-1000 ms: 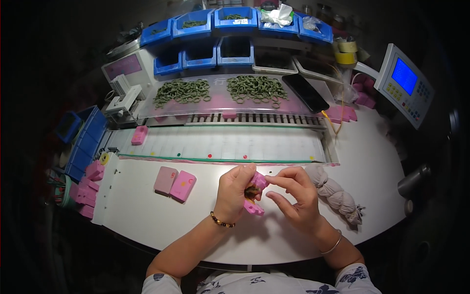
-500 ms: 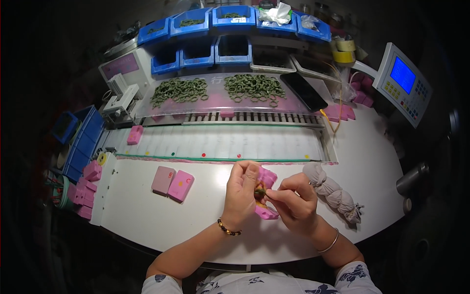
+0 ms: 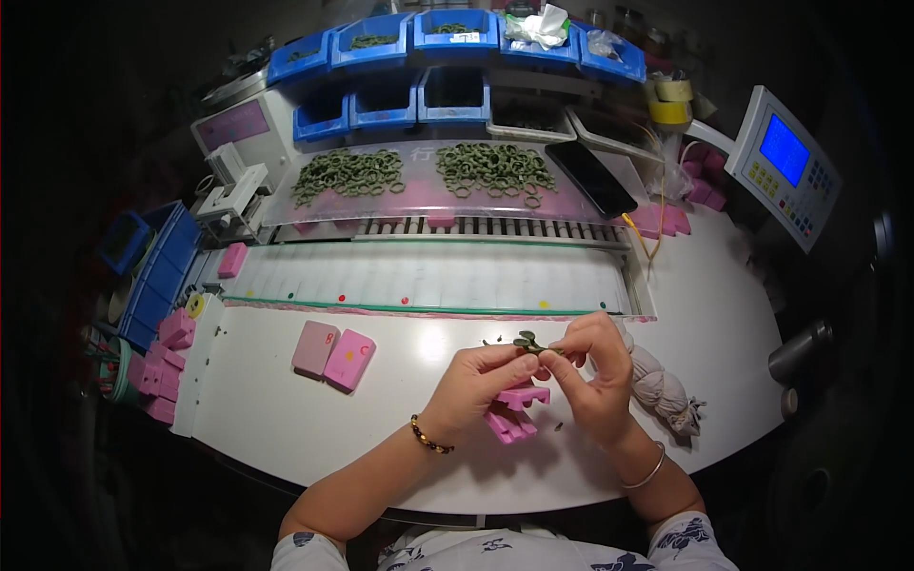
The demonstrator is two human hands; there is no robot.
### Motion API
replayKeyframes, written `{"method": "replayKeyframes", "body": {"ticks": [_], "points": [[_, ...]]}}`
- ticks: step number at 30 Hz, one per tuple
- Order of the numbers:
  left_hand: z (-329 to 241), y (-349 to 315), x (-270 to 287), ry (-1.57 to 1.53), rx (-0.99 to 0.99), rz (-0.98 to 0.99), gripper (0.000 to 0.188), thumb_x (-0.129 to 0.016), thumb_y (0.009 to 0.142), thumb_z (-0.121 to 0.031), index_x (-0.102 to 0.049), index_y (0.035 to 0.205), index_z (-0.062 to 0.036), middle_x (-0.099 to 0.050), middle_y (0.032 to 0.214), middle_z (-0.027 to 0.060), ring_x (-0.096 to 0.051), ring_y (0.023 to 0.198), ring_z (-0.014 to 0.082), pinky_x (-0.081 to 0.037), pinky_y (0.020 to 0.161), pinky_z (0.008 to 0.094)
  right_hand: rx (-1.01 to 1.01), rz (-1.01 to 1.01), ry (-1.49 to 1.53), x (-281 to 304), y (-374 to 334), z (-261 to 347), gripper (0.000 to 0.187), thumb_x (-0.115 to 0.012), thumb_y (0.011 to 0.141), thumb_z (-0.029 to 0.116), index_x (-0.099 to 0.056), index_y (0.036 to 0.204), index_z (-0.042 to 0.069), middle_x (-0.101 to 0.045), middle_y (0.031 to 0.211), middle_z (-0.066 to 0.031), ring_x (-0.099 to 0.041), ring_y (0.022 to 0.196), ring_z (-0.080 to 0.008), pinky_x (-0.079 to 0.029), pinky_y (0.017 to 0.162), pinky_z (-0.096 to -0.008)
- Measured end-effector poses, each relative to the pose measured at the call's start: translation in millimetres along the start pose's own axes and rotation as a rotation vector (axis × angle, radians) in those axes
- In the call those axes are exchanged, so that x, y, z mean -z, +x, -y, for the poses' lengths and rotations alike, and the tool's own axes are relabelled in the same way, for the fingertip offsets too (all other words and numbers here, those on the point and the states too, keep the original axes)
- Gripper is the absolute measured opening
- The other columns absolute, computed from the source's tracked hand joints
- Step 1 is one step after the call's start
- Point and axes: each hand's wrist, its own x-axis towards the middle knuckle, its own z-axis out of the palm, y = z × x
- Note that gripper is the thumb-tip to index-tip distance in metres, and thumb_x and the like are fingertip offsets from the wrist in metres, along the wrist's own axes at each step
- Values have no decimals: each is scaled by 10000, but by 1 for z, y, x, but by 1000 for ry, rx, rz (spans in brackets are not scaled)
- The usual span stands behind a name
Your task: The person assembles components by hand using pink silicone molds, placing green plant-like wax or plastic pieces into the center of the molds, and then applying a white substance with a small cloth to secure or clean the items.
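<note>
In front of my chest, both hands meet over a small dark green wax piece (image 3: 526, 341) with rounded lobes. My right hand (image 3: 600, 366) is closed, thumb and fingertips pinching the piece from the right. My left hand (image 3: 476, 381) is closed too, its thumb and forefinger against the left side of the piece. Under the left fingers sits a pink rubber mould (image 3: 514, 425), its notched parts spread apart; the hand hides part of it. Tiny green crumbs (image 3: 559, 427) lie on the table nearby.
Two mould blocks (image 3: 348, 360) lie at left. Beyond runs a conveyor belt (image 3: 457, 276) carrying a pink block (image 3: 232, 260). Green rings (image 3: 495, 171) and a phone (image 3: 590, 179) rest on the shelf, below blue bins (image 3: 455, 33). Twisted grey cloth (image 3: 657, 385) and a control panel (image 3: 785, 162) are at right.
The green piece has come up out of the pink mould and is now between my fingertips. The mould has tipped lower. On the belt, the pink block and coloured dots have shifted left.
</note>
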Motion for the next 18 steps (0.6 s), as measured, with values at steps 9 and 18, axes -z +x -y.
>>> {"method": "replayKeyframes", "body": {"ticks": [9, 18], "points": [[-2, 0, 8, 54, -108, -79, 146, -618, 935, -108, -672, 989, 17, -687, 914, 67, -654, 773, 94, -537, 642, 226, 526, 109, -623, 2, 0, 5, 155, -702, 736, 66, -677, 890, 71, -571, 817, -26, -552, 671, -182, -403, 612, -321], [1, 1, 9, 425, -411, -138, 123, -615, 924, -115, -638, 950, 3, -670, 790, 33, -625, 570, 72, -524, 466, 215, -41, 224, 4, 1, 1, 5, 110, -716, 777, 35, -617, 817, 65, -568, 812, -34, -516, 672, -117, -391, 613, -247]]}}
